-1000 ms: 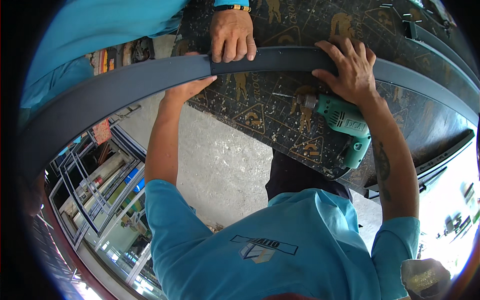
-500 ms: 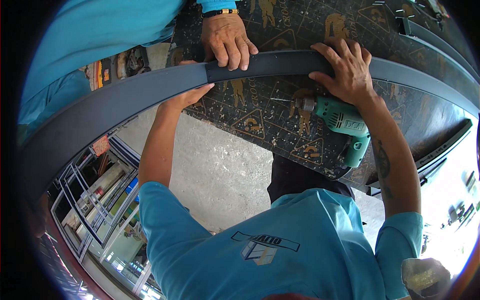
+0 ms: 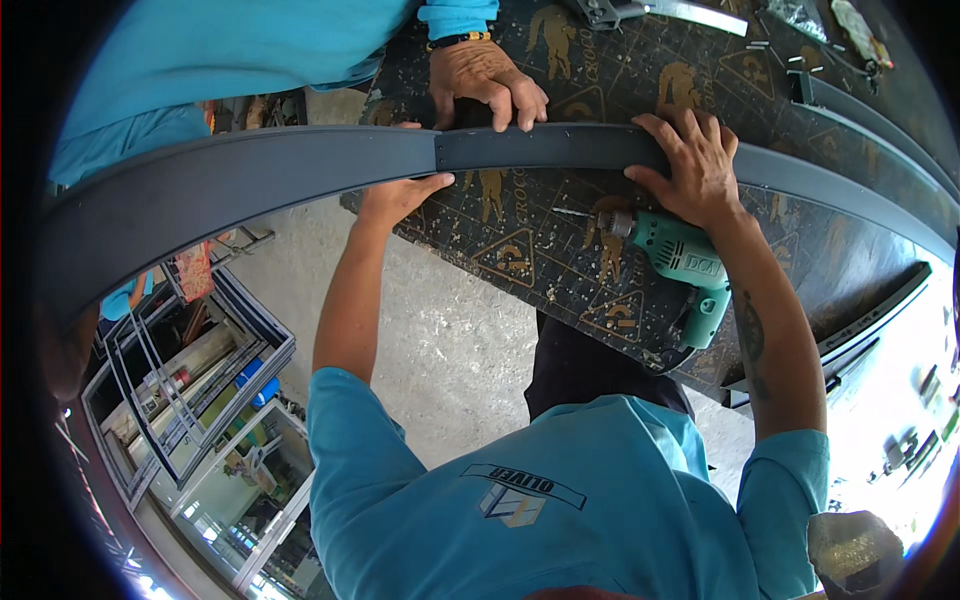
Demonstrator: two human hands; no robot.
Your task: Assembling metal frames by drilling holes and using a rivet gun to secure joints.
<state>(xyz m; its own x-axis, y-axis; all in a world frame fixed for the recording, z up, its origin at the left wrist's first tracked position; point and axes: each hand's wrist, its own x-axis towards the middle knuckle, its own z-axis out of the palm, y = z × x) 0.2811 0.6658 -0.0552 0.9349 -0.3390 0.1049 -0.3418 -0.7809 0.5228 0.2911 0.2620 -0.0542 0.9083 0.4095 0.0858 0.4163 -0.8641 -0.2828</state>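
A long dark grey metal profile (image 3: 260, 162) spans the view from left to right, with a seam near its middle where a shorter section (image 3: 540, 149) begins. My left hand (image 3: 400, 198) wraps it from below just left of the seam, thumb along the near edge and fingertips showing at the far edge. Farther right, my right hand (image 3: 695, 165) grips the profile from above, fingers over its top and thumb at the near edge. Between them, a co-worker's hand (image 3: 485, 80) has its fingertips at the far edge. A green power drill (image 3: 685, 255) lies beside my right forearm, bit pointing left.
The dark patterned table (image 3: 520, 235) is scattered with shavings. More dark profiles (image 3: 870, 125) lie at the far right, and others (image 3: 850, 325) near the right edge. Metal frames (image 3: 190, 390) stand at the lower left. A white-bladed tool (image 3: 690, 14) lies at the back.
The co-worker's fingers have drawn back from the profile's top face to its far edge. My hands keep their grip while the view shifts a little.
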